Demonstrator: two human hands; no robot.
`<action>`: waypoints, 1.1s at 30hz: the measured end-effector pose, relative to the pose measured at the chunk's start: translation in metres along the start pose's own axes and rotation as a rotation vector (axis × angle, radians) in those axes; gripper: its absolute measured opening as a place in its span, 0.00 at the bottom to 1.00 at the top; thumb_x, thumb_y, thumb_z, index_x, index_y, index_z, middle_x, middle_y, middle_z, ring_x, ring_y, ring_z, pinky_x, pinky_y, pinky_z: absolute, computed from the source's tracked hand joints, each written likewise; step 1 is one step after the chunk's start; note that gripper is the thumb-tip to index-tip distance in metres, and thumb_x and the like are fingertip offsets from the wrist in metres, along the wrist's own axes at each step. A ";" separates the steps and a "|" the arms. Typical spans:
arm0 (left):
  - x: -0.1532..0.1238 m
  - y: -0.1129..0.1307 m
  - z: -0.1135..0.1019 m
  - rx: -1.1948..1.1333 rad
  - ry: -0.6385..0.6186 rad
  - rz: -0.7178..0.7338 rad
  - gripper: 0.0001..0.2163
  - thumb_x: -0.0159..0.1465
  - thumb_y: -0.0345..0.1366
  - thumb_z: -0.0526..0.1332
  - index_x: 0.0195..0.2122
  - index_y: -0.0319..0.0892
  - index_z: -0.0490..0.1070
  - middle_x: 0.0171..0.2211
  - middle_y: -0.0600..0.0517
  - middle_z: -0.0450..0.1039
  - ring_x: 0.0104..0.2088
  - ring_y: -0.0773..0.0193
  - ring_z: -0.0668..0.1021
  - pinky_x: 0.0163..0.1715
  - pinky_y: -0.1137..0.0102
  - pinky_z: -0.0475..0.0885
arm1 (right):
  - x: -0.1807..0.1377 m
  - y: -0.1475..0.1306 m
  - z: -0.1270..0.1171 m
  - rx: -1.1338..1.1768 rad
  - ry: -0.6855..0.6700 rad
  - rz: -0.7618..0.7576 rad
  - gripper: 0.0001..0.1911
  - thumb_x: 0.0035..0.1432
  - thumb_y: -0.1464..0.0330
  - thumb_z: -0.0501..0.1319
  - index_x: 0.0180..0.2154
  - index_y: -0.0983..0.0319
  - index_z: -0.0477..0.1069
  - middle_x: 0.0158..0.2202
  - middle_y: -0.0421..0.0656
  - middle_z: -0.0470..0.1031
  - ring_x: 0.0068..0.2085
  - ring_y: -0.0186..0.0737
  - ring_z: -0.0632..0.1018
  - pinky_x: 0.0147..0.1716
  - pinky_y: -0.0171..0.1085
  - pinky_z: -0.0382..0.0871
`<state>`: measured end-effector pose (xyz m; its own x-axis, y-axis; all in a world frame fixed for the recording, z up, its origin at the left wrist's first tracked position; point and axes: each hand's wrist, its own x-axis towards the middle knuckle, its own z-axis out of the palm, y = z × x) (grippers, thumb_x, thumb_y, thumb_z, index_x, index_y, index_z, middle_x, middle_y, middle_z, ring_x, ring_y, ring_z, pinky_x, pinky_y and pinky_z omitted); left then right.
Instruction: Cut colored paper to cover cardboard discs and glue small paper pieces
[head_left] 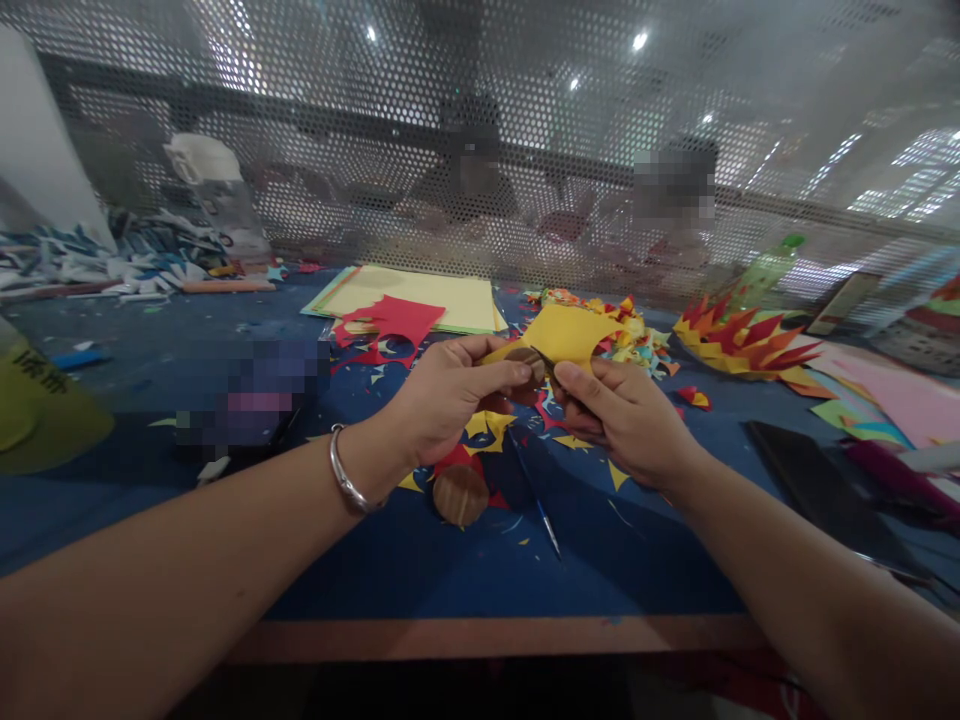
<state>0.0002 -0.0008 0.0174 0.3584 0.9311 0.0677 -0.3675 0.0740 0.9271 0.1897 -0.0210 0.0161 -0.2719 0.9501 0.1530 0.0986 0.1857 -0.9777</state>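
Our left hand (480, 385) pinches a round, brown, wood-grained disc (523, 356) and flimsy-looking yellow paper sheet (574, 332), best held near its edge; our right hand (611, 405) grips a dark-bladed tool (543, 355).

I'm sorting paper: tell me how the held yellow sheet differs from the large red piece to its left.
The yellow sheet is held up; the red piece lies partly on the pale stack. The yellow sheet's far edge looks fairly straight; the red piece has curved bites. Both look like paper.

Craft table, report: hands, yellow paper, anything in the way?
Left hand pinching yellow paper with brown disc. Right hand at paper's edge, dark blade showing. Pen and second disc lying below, seemingly not in the way.
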 end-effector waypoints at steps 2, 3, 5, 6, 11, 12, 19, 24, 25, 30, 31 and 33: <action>0.000 0.000 0.001 -0.012 0.013 -0.008 0.07 0.54 0.27 0.71 0.33 0.37 0.77 0.28 0.54 0.78 0.26 0.71 0.79 0.23 0.77 0.66 | 0.000 0.000 0.000 0.005 0.003 -0.001 0.23 0.60 0.50 0.65 0.25 0.61 0.66 0.14 0.30 0.54 0.17 0.25 0.53 0.15 0.29 0.44; 0.000 0.000 0.001 -0.020 0.020 -0.014 0.07 0.54 0.27 0.71 0.33 0.37 0.77 0.29 0.54 0.78 0.26 0.72 0.79 0.23 0.77 0.66 | 0.001 0.000 0.000 0.007 0.006 -0.005 0.23 0.61 0.50 0.65 0.25 0.61 0.66 0.14 0.30 0.54 0.16 0.24 0.53 0.15 0.29 0.44; 0.000 0.000 0.001 -0.035 0.031 -0.024 0.07 0.54 0.27 0.71 0.33 0.37 0.77 0.28 0.54 0.78 0.25 0.73 0.78 0.23 0.78 0.65 | 0.001 0.000 0.000 0.011 0.006 -0.012 0.23 0.61 0.51 0.64 0.26 0.62 0.66 0.14 0.30 0.54 0.17 0.24 0.53 0.15 0.28 0.44; 0.000 0.000 0.001 -0.038 0.036 -0.026 0.06 0.54 0.27 0.71 0.33 0.36 0.77 0.28 0.54 0.78 0.25 0.73 0.78 0.23 0.78 0.65 | 0.001 0.000 0.000 0.011 0.002 -0.015 0.23 0.61 0.51 0.64 0.26 0.62 0.66 0.14 0.30 0.54 0.17 0.24 0.53 0.15 0.28 0.44; 0.002 -0.002 -0.001 -0.030 0.044 0.002 0.05 0.54 0.27 0.71 0.32 0.36 0.79 0.27 0.52 0.78 0.25 0.72 0.77 0.23 0.76 0.64 | 0.000 -0.001 0.001 0.010 0.011 0.003 0.23 0.60 0.49 0.64 0.28 0.61 0.66 0.14 0.30 0.53 0.16 0.24 0.52 0.15 0.29 0.44; 0.003 -0.002 -0.002 -0.025 0.047 0.019 0.05 0.54 0.28 0.71 0.32 0.36 0.80 0.28 0.52 0.79 0.26 0.72 0.77 0.24 0.76 0.64 | 0.000 -0.002 0.001 0.008 0.021 0.006 0.23 0.60 0.49 0.65 0.28 0.61 0.66 0.14 0.30 0.53 0.16 0.24 0.52 0.15 0.29 0.44; 0.012 -0.003 -0.011 0.078 0.255 0.221 0.03 0.53 0.30 0.71 0.29 0.39 0.80 0.25 0.53 0.77 0.25 0.72 0.73 0.26 0.74 0.64 | 0.000 -0.005 -0.002 -0.003 0.098 -0.017 0.23 0.59 0.49 0.65 0.28 0.61 0.67 0.15 0.32 0.56 0.17 0.25 0.55 0.15 0.30 0.44; 0.017 -0.005 -0.018 0.268 0.346 0.318 0.06 0.54 0.31 0.70 0.23 0.40 0.74 0.22 0.53 0.74 0.24 0.70 0.72 0.26 0.72 0.64 | -0.001 -0.006 -0.003 -0.017 0.154 -0.066 0.22 0.61 0.50 0.64 0.28 0.61 0.68 0.15 0.33 0.57 0.17 0.26 0.56 0.15 0.31 0.44; 0.017 -0.006 -0.018 0.273 0.321 0.321 0.06 0.54 0.32 0.70 0.24 0.40 0.75 0.23 0.53 0.75 0.25 0.70 0.72 0.27 0.72 0.65 | -0.001 -0.006 -0.003 -0.019 0.149 -0.065 0.22 0.60 0.50 0.64 0.28 0.61 0.68 0.15 0.33 0.56 0.17 0.26 0.56 0.15 0.30 0.44; 0.014 -0.008 -0.013 0.154 0.114 0.260 0.08 0.55 0.32 0.71 0.36 0.38 0.80 0.32 0.50 0.79 0.33 0.68 0.76 0.35 0.72 0.69 | 0.000 -0.005 0.000 0.024 0.039 0.012 0.23 0.59 0.50 0.65 0.27 0.61 0.67 0.15 0.32 0.55 0.17 0.25 0.54 0.15 0.29 0.44; 0.012 -0.008 -0.011 0.131 0.088 0.239 0.08 0.56 0.32 0.71 0.37 0.38 0.80 0.33 0.50 0.80 0.33 0.68 0.76 0.36 0.72 0.69 | 0.001 -0.004 0.001 0.035 0.024 0.021 0.23 0.59 0.50 0.65 0.27 0.62 0.67 0.15 0.31 0.55 0.17 0.25 0.54 0.15 0.29 0.43; 0.010 -0.006 -0.009 0.093 0.057 0.209 0.07 0.56 0.32 0.71 0.36 0.38 0.80 0.34 0.50 0.80 0.33 0.69 0.76 0.36 0.72 0.69 | 0.001 -0.005 0.001 0.051 0.008 0.033 0.22 0.60 0.50 0.65 0.27 0.62 0.67 0.15 0.31 0.55 0.17 0.25 0.54 0.15 0.28 0.43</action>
<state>-0.0015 0.0113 0.0090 0.2332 0.9416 0.2431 -0.3471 -0.1529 0.9253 0.1884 -0.0211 0.0205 -0.2616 0.9575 0.1214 0.0580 0.1411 -0.9883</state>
